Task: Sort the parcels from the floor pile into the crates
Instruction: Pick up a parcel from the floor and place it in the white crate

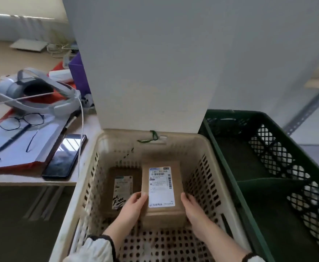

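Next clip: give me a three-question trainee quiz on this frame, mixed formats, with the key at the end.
1. True or false: the left hand and right hand both hold the labelled parcel inside the beige crate.
2. How many parcels are in the beige crate? A) one B) two C) four
3. Fill in: the neighbouring crate, to the right, is coloured ____.
Key: 1 true; 2 B, counting the second parcel lying beside the held one; 3 green.
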### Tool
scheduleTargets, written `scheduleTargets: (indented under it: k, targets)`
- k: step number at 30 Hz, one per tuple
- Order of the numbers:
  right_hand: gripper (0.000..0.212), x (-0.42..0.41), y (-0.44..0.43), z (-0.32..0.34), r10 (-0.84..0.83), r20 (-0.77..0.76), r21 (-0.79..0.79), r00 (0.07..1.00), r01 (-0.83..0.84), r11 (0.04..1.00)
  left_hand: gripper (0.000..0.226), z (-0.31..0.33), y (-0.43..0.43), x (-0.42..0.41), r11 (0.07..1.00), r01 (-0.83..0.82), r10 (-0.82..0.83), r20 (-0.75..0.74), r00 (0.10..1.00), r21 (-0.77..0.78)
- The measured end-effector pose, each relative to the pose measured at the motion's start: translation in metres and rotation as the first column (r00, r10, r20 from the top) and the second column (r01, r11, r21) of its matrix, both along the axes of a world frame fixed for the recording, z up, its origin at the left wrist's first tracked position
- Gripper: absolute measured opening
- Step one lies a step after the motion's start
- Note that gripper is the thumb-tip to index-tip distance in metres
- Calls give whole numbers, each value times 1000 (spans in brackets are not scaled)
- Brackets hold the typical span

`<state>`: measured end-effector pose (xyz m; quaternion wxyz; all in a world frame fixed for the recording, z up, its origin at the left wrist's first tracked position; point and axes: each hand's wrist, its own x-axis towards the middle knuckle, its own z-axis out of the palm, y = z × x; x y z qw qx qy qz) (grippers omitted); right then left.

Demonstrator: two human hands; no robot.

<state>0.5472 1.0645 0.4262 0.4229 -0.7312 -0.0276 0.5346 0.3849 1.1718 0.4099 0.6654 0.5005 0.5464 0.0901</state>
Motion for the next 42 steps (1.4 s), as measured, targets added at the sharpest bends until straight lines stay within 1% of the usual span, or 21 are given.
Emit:
scheduleTargets:
  k: [3, 5, 9, 11, 15, 19, 22, 24, 26, 28, 30, 31, 34, 39, 42]
  targets:
    - [52, 16, 30, -37, 1, -57, -60, 998, -4, 998, 49, -40, 29, 16, 999, 36, -36, 31, 999, -10]
    - [46, 23, 44, -61, -21, -64, -93, 998, 15, 996, 51, -63, 41, 24, 999, 41, -39, 55, 998, -31]
    - [43, 26, 62, -99, -39, -45, -107, 998, 34, 994, 48, -97, 56, 28, 998, 47, -47, 13, 999, 38]
    - [42, 26, 66, -110, -40, -38, -109, 998, 36, 993, 37, -110, 61, 26, 994, 74, -72, -16, 997, 84]
    - [39, 24, 70, -117, -31, -50, -139, 998, 23, 990, 35, -122, 65, 24, 968, 146, -120, -134, 984, 205]
    - [38, 25, 74, -117, 5, -14, -214, 1000, -8, 977, 42, -122, 66, 30, 934, 216, -147, -244, 959, 286]
    - [35, 25, 75, -118, 26, 48, -229, 998, -14, 973, 49, -121, 67, 33, 932, 191, -110, -262, 959, 308]
    - [36, 25, 77, -117, 68, 108, -264, 992, -37, 964, 51, -120, 66, 34, 936, 162, -82, -255, 963, 312]
    - [35, 26, 79, -111, 121, 170, -285, 978, -69, 956, 50, -117, 65, 35, 937, 149, -65, -263, 963, 316]
    - [32, 27, 79, -98, 115, 200, -258, 973, -61, 964, 53, -111, 62, 36, 945, 129, -43, -276, 960, 302]
    - [36, 27, 77, -78, 101, 267, -228, 959, -39, 973, 56, -101, 56, 35, 949, 107, -20, -284, 959, 296]
    - [40, 26, 75, -66, 121, 299, -225, 946, -53, 973, 57, -94, 53, 34, 947, 118, -23, -303, 953, 300]
    - [51, 18, 65, -26, 206, 312, -240, 928, -133, 962, 55, -66, 41, 30, 947, 174, -77, -339, 938, 268]
    - [44, -5, 40, 47, 328, 351, -260, 877, -244, 934, 48, 3, 20, 20, 945, 281, -207, -354, 912, 170]
    - [36, -26, 23, 93, 356, 357, -267, 864, -271, 925, 42, 54, -5, 8, 923, 333, -249, -361, 899, 193]
